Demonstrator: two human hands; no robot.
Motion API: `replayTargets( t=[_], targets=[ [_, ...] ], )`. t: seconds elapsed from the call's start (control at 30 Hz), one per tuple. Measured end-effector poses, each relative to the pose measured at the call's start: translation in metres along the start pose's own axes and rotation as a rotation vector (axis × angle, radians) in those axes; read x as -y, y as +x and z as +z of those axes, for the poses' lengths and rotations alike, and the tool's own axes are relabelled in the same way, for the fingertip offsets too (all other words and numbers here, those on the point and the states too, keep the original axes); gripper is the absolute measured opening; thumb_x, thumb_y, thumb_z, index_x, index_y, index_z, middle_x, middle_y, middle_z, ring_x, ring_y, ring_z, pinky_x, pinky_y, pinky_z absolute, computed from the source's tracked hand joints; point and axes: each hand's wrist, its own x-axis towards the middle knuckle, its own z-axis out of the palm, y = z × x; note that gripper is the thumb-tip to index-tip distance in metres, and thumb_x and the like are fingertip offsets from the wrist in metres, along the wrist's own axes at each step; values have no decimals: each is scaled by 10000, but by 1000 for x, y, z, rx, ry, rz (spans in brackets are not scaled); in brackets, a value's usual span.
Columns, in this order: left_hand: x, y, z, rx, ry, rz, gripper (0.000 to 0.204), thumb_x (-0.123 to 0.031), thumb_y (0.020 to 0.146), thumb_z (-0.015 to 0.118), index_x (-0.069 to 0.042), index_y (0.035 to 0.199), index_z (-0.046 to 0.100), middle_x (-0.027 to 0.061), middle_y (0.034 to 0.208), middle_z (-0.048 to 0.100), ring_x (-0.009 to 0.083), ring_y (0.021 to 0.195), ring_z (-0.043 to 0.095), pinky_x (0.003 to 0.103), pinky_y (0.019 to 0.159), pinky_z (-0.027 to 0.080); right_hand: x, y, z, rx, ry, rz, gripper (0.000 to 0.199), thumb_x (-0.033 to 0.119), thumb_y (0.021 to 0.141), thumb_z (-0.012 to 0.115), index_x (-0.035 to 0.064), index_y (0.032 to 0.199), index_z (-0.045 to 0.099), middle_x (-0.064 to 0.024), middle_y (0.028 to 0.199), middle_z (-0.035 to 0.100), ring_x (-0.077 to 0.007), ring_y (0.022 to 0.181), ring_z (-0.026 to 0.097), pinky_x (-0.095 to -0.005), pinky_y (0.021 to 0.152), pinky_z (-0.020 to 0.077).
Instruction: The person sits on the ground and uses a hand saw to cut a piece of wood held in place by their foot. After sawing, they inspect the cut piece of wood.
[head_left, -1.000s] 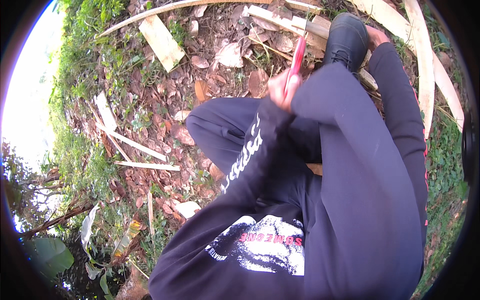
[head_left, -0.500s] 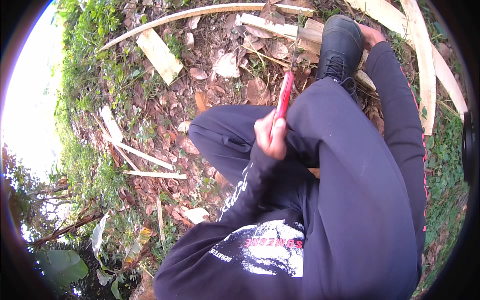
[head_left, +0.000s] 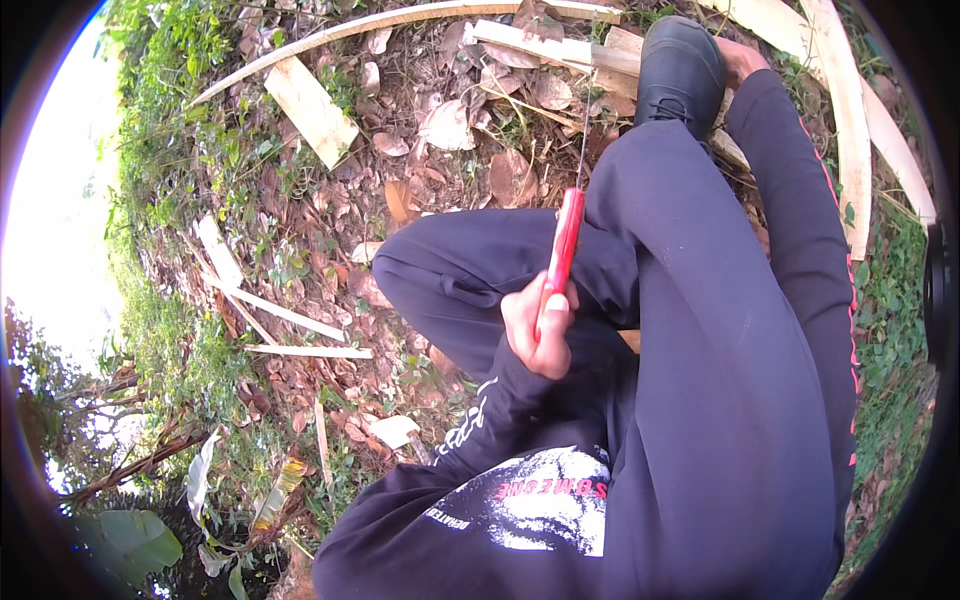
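Note:
My left hand (head_left: 540,325) is closed round the red handle of a thin-bladed tool (head_left: 566,240). Its narrow blade, seen almost edge-on, points away from me and reaches the pale wood strip (head_left: 560,50) on the ground. My black shoe (head_left: 682,75) rests over the right part of that wood. Beside the shoe's far right side is my right hand (head_left: 740,62), low down; the shoe hides its fingers, so what they touch does not show.
A long curved wood strip (head_left: 400,18) lies across the far side. Wide pale strips (head_left: 845,120) bend along the right. A flat board piece (head_left: 312,110) and thin slats (head_left: 310,351) lie left among dry leaves (head_left: 447,125). Green plants (head_left: 160,190) grow beyond.
My left hand has drawn the red-handled tool back toward my body, so its blade reaches less far over the wood. My right hand stays beside the shoe.

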Motion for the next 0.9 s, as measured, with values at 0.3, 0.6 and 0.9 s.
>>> replayTargets(
  t=[0.3, 0.6, 0.9],
  targets=[
    [3, 2, 10, -104, 54, 65, 330, -243, 956, 466, 19, 770, 538, -21, 546, 408, 51, 477, 339, 249, 461, 252, -2, 2, -5, -205, 105, -56, 549, 498, 933, 511, 76, 1273, 600, -104, 1217, 651, -188, 1062, 604, -334, 940, 428],
    [1, 68, -3, -35, 104, 181, 345, -194, 994, 419, 19, 741, 518, -27, 554, 395, 58, 458, 329, 238, 448, 248, 19, -73, 61, -167, 39, -352, 823, 690, 901, 479, 17, 1373, 515, -138, 1348, 561, -197, 1223, 534, -317, 1090, 343],
    [-22, 3, -14, -6, 28, 20, 391, -251, 1003, 422, 27, 760, 551, -51, 589, 435, 6, 471, 309, 205, 442, 196, -4, -61, 56, -490, -50, -434, 995, 780, 857, 427, 13, 1486, 354, -195, 1536, 327, -275, 1411, 324, -372, 1151, 222]
  ],
)
